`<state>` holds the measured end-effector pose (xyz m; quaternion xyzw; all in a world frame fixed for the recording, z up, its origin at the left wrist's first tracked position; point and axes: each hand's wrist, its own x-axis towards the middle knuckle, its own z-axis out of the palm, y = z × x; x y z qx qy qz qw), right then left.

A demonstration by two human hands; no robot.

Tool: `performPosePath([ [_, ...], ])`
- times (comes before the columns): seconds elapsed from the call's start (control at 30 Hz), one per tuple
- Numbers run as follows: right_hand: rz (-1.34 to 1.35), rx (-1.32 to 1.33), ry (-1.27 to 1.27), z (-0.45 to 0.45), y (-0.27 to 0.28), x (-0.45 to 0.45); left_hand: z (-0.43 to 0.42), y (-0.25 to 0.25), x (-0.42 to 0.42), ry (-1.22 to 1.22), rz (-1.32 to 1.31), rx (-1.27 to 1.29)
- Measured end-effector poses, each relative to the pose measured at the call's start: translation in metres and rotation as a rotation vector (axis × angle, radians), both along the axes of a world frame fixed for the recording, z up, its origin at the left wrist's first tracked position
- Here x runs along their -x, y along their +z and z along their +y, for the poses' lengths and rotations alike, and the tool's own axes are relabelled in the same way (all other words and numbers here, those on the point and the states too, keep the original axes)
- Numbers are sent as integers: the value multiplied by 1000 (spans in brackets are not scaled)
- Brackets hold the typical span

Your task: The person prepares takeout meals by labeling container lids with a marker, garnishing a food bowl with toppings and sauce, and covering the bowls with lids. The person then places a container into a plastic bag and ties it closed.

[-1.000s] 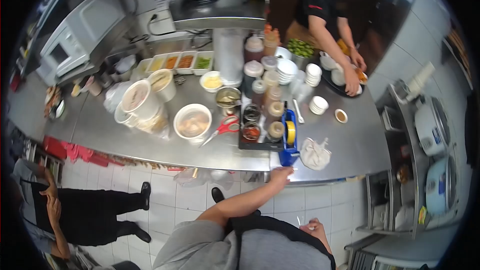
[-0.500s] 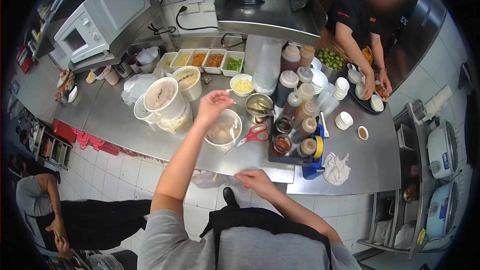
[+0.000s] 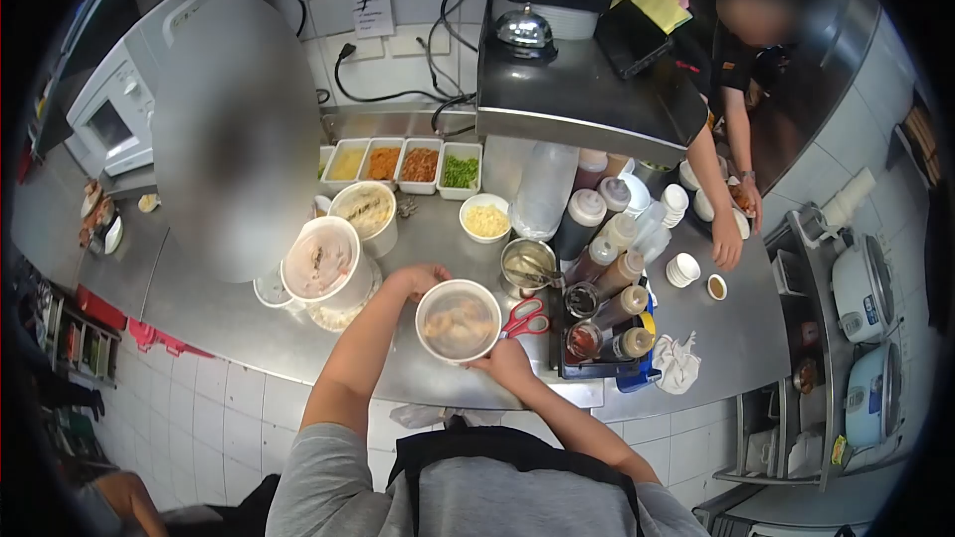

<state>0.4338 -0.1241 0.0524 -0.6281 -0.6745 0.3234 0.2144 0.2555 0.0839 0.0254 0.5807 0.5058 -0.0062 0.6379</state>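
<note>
A round white tub (image 3: 459, 321) with a clear lid and pale brown food inside is held between my two hands. My left hand (image 3: 426, 281) grips its upper left side. At its lower right rim is my right hand (image 3: 505, 362), with its fingers wrapped against the wall. Red-handled scissors (image 3: 526, 318) lie just right of the tub, partly hidden. Behind them stands a metal pot (image 3: 527, 265) with utensils in it. To the left are a tub of pinkish food (image 3: 321, 259) and another lidded tub (image 3: 364, 213).
Sauce bottles (image 3: 586, 209) fill a black caddy right of the pot. A metal shelf (image 3: 587, 89) overhangs the counter's back. Food trays (image 3: 420, 165) line the rear. A co-worker's hand (image 3: 729, 242) reaches over the right side. A large blur covers the left.
My left hand has come down from above the tub and now holds its side. My right hand has moved from the counter edge to the tub's rim. The view has shifted.
</note>
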Motion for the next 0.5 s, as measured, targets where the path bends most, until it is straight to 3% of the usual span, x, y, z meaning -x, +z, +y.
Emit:
performPosePath([
  [0.03,-9,-12,-10,0,4,1,3,1,-3,-10,-9,-12],
  [0.1,-85,-19,-25,-5,10,4,7,6,-9,-263,236,-569],
  [0.13,-180,-26,-22,-5,5,3,6,29,-16,-314,270,-649],
  [0.2,-163,-11,28,-11,2,-6,5,78,-42,-153,254,-789],
  [0.27,-136,6,74,-20,1,-15,14,124,-70,84,46,-1060],
  [0.33,11,48,80,-27,1,-22,27,168,-105,224,-209,-1508],
  [0.37,7,26,63,-29,4,-25,40,189,-119,211,-227,-1528],
  [0.43,52,51,89,-32,8,-30,64,224,-144,17,-233,-2420],
  [0.47,73,76,90,-32,-2,-33,77,233,-152,-83,-229,-2490],
  [0.5,94,100,92,-31,-12,-36,92,234,-159,-180,-177,-2383],
])
